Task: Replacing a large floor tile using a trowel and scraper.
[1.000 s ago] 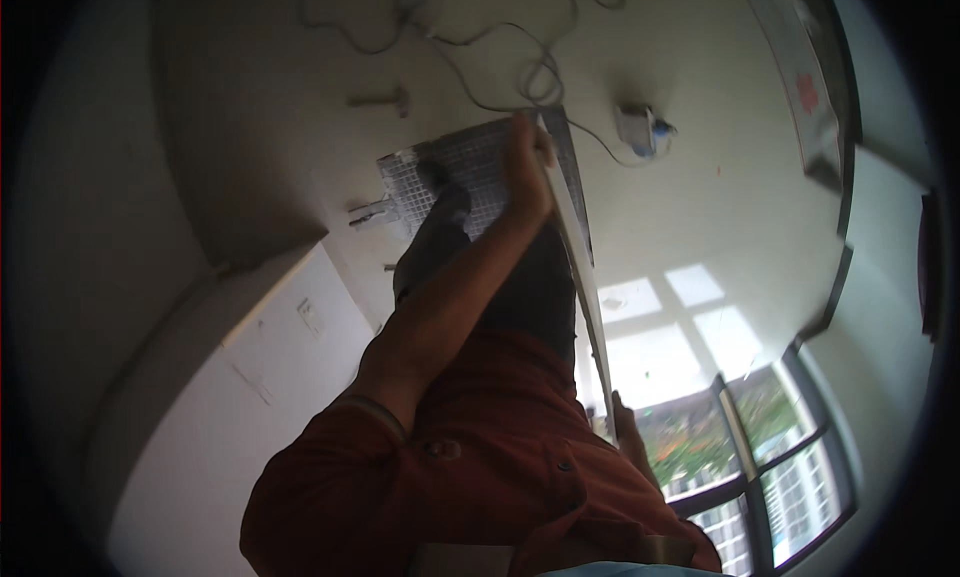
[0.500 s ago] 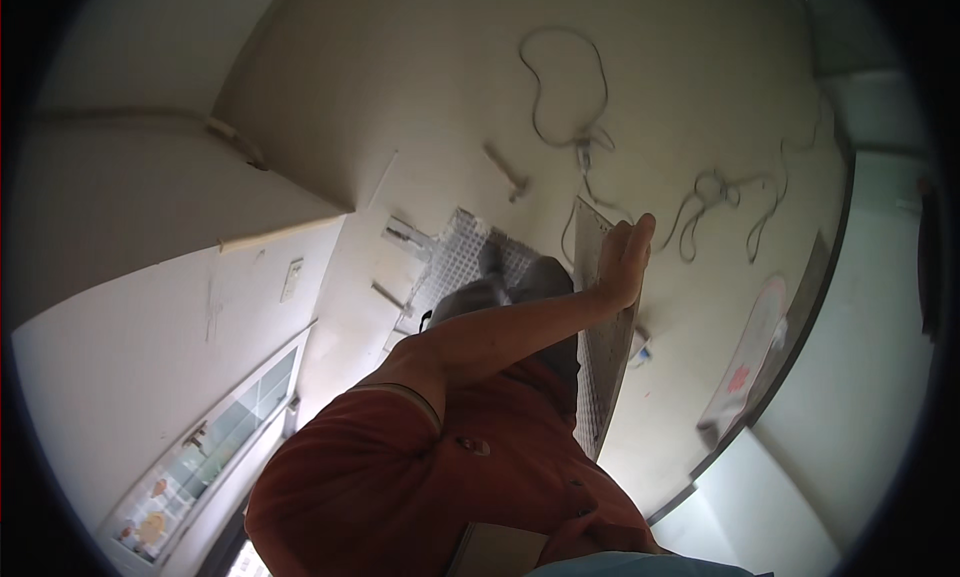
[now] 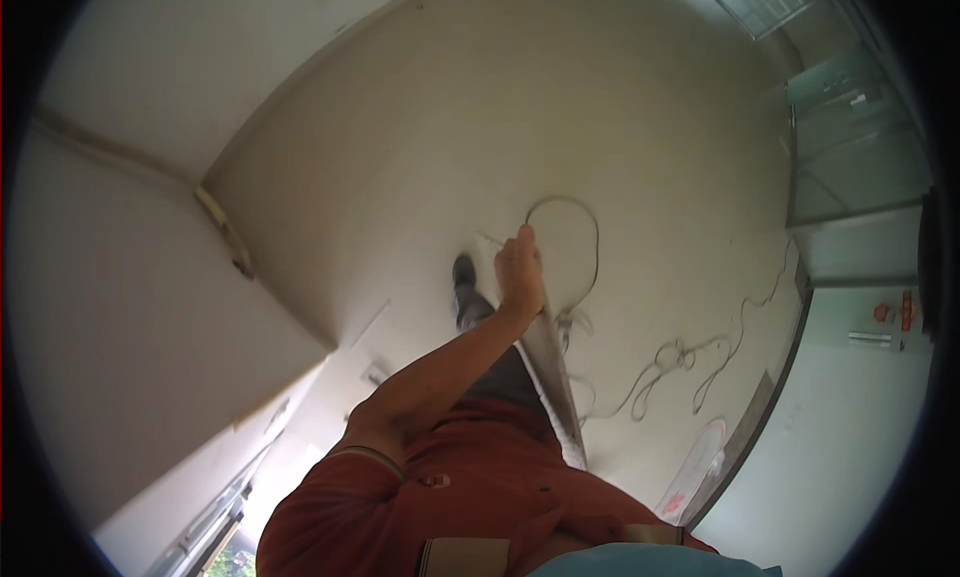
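Note:
My left hand (image 3: 519, 269) reaches across in front of my body and is closed on the upper edge of a long flat panel (image 3: 549, 362). The panel stands nearly edge-on beside my right leg and slants back toward my body, with a pale, rough rim along its side. Its lower part is hidden by my shirt and by the angle. My right hand does not show. A dark shoe (image 3: 463, 270) is on the floor just left of the panel's far end.
A looped cord (image 3: 597, 247) lies on the floor ahead, and tangled cord (image 3: 672, 357) trails right. Near the right wall (image 3: 850, 427) rests a pale elongated item (image 3: 695, 467) with a red mark. At left, a pale wall corner (image 3: 332, 349) juts out.
I have stepped forward with the panel, so the cord now lies closer. The hammer and the grid-patterned sheet on the floor have gone out of sight. The panel has turned more edge-on.

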`<act>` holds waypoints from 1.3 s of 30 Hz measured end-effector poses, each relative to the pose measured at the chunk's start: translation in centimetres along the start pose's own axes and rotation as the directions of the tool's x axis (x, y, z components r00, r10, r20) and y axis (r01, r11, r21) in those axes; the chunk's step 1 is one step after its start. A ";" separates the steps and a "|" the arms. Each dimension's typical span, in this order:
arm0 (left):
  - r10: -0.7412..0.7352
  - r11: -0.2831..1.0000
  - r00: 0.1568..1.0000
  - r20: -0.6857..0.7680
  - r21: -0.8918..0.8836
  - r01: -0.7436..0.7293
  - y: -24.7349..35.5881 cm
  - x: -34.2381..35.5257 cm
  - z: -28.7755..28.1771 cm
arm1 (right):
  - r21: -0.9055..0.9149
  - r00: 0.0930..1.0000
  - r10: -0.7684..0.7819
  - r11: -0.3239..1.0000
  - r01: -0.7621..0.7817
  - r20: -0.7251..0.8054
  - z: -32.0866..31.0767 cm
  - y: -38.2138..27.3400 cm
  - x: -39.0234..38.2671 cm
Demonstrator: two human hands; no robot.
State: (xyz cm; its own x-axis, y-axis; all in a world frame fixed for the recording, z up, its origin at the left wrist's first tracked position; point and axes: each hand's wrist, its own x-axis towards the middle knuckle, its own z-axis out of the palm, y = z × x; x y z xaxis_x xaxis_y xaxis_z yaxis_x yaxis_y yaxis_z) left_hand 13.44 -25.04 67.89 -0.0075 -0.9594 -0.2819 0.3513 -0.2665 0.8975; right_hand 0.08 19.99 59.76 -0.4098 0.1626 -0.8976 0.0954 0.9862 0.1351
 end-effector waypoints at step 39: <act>-0.007 0.687 0.461 -0.887 -0.339 -0.642 32.0 97.7 -13.7 | -0.932 0.787 -0.608 0.215 0.293 0.108 -13.8 -153.7 -21.4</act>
State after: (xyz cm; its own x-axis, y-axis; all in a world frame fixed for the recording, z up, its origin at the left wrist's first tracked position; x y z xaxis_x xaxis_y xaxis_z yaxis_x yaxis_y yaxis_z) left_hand 36.74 -126.04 64.42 0.8248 -0.3586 -0.4372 0.5639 0.4644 0.6829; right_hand -18.37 -134.66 63.97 -0.2827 -0.4751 -0.8333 -0.9449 0.2874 0.1567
